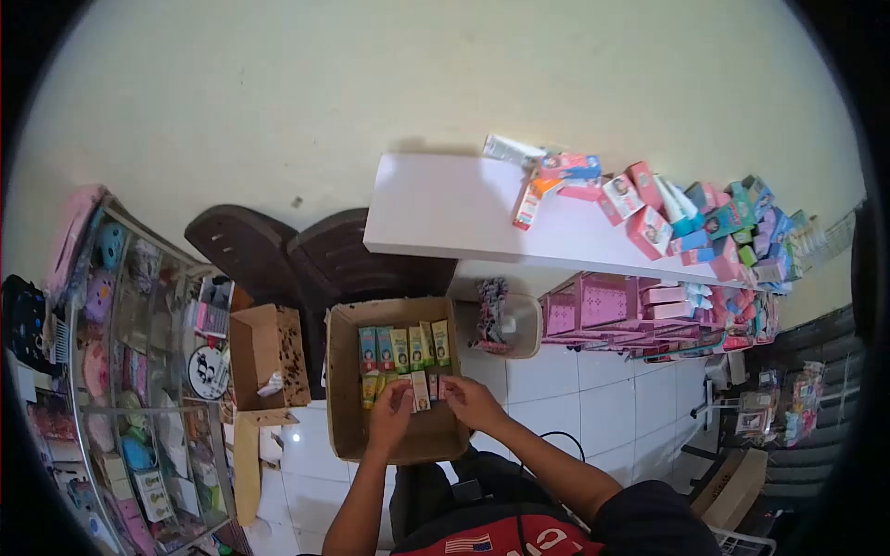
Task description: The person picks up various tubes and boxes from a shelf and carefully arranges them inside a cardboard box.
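Both of my hands are inside an open cardboard box (341,417) that stands in front of me. My left hand (393,408) has its fingers closed at the left side of a small pale box (420,391); what they grip is too small to make out. My right hand (466,402) is closed beside small pinkish boxes (433,386), and its grip is also unclear. Green and yellow product boxes (400,350) stand in a row toward the far side, with teal-topped ones (368,348) at the left. Smaller yellow boxes (369,389) lie near my left hand.
A white shelf (445,208) beyond the box bears many colourful product boxes (649,232) at its right. Dark chairs (324,250), a second cardboard box (255,347) and a glass display case (130,371) stand to the left. A bin (527,324) and pink baskets (607,306) are at the right.
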`<state>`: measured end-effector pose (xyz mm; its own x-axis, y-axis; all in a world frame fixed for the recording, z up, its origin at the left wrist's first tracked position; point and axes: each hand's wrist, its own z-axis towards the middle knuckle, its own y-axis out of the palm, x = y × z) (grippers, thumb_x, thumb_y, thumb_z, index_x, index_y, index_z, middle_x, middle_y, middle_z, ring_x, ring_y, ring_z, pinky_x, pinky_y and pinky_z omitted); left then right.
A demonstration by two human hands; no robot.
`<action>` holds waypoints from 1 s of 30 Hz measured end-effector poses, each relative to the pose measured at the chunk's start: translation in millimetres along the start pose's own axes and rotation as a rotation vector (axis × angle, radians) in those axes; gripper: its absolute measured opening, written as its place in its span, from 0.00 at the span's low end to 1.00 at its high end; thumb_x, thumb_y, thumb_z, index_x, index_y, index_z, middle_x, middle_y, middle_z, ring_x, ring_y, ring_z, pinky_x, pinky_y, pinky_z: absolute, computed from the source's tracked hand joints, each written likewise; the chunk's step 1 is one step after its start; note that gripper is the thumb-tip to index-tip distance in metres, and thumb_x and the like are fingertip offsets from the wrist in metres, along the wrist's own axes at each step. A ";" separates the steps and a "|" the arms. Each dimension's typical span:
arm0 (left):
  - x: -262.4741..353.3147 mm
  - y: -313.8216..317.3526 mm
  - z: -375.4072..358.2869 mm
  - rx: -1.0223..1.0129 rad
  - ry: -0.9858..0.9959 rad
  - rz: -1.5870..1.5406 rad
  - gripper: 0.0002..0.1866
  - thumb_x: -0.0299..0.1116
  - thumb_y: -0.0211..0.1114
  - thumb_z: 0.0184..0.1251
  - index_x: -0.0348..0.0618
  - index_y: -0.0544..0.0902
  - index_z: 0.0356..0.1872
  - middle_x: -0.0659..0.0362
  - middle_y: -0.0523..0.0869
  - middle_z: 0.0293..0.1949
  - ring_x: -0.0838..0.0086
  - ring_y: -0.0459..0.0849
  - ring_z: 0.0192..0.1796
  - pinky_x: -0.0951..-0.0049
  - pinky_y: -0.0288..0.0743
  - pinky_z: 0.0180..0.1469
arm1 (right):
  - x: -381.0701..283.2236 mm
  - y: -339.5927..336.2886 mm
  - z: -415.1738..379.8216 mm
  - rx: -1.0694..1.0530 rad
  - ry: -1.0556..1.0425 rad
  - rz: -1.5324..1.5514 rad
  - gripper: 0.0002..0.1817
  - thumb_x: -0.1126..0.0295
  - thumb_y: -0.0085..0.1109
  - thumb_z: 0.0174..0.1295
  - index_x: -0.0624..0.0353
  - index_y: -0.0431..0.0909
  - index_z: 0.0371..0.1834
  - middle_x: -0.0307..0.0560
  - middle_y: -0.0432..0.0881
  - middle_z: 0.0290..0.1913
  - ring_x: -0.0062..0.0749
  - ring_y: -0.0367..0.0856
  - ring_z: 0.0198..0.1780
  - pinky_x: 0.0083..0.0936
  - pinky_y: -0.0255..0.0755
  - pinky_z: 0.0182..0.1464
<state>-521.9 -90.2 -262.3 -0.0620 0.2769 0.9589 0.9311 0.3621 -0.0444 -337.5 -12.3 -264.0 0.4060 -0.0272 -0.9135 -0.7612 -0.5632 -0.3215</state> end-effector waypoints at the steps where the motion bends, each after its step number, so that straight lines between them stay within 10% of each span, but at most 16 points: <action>1: 20.0 2.5 -5.2 0.000 0.006 -0.005 0.11 0.30 0.61 0.74 0.37 0.80 0.52 0.61 0.86 0.45 0.81 0.82 0.47 0.78 0.74 0.51 | -9.9 -11.4 -5.4 0.024 -0.027 0.009 0.18 0.69 0.57 0.69 0.63 0.76 0.60 0.53 0.85 0.43 0.34 0.85 0.43 0.28 0.79 0.48; 30: 317.5 143.2 109.8 -0.116 1.020 0.487 0.18 0.32 0.68 0.63 0.41 0.80 0.53 0.51 0.85 0.48 0.61 0.84 0.50 0.64 0.78 0.54 | -235.4 -250.5 -5.2 0.569 -0.533 -0.388 0.16 0.68 0.61 0.65 0.60 0.80 0.54 0.54 0.84 0.47 0.41 0.84 0.46 0.32 0.78 0.48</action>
<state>-447.8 147.3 4.9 0.5876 -0.5077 0.6301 0.8072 0.3146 -0.4994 -239.8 130.9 32.9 0.5062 0.5518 -0.6628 -0.8131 0.0492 -0.5801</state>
